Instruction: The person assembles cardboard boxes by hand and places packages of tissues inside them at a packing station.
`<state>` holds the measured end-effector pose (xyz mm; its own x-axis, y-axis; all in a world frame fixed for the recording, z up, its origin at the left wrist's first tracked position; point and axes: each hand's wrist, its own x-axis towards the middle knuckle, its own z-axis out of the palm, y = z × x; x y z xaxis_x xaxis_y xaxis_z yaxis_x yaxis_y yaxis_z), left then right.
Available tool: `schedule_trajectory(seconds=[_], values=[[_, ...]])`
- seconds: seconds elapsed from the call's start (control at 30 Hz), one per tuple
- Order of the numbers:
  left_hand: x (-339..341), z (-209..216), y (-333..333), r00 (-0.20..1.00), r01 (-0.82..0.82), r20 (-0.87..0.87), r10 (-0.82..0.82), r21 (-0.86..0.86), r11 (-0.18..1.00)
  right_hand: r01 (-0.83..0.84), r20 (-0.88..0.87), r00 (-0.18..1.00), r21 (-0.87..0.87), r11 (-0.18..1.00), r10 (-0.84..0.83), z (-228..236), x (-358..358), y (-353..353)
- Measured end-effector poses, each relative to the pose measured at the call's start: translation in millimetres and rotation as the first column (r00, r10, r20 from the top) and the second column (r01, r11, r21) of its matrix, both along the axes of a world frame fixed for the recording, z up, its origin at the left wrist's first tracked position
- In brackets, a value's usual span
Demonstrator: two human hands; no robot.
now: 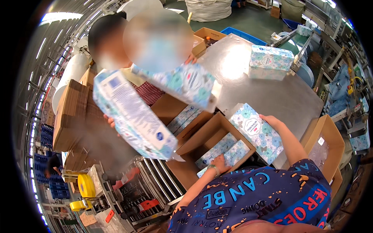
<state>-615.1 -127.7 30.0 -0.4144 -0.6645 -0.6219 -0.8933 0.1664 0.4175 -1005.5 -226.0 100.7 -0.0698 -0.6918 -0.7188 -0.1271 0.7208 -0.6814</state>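
Note:
In my right hand (273,122) is a blue-and-white floral tissue pack (254,130), gripped at its right edge beside an open cardboard carton (194,146). The pack is tilted, partly over the carton's right rim. My left hand (220,165) reaches down inside that carton, its fingers laid on the packs there. Similar tissue packs (237,152) lie side by side in the carton. Across from me, a co-worker holds one long floral pack (134,112) upright at an angle and a second pack (190,82) above another carton.
A metal table (229,66) stretches ahead, with floral packs (271,58) at its far right. Another open carton (324,139) stands to my right. Flattened cardboard (70,116) is stacked at the left. Conveyor rollers (155,174) and yellow tape rolls (86,185) are at lower left.

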Motion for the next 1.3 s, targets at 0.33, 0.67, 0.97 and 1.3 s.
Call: schedule_trajectory(seconds=[0.33, 0.67, 0.97, 1.3], values=[[-5.9, 6.4, -1.5, 0.997, 0.071, -0.006, -0.071, 0.039, 0.997, -0.302, -0.31, 0.938, -0.504, 0.809, 0.157, 56.9, 19.8, 24.4], [46.8, -50.6, -25.4, 0.933, 0.162, -0.342, -0.108, 0.134, 0.978, -0.609, -0.642, 0.636, -0.758, -0.231, 0.428, 206.4, 212.3, 45.2], [15.0, -39.7, 1.1, 0.942, -0.006, -0.329, 0.059, 0.16, 0.987, -0.869, -0.977, 0.04, -0.137, -0.475, 0.208, -96.3, 281.3, -13.1], [51.9, -36.5, -45.5, 0.988, -0.125, -0.101, 0.115, -0.097, 0.987, -0.839, -0.796, 0.427, -0.526, -0.141, 0.428, 3.6, 230.6, -5.4]])
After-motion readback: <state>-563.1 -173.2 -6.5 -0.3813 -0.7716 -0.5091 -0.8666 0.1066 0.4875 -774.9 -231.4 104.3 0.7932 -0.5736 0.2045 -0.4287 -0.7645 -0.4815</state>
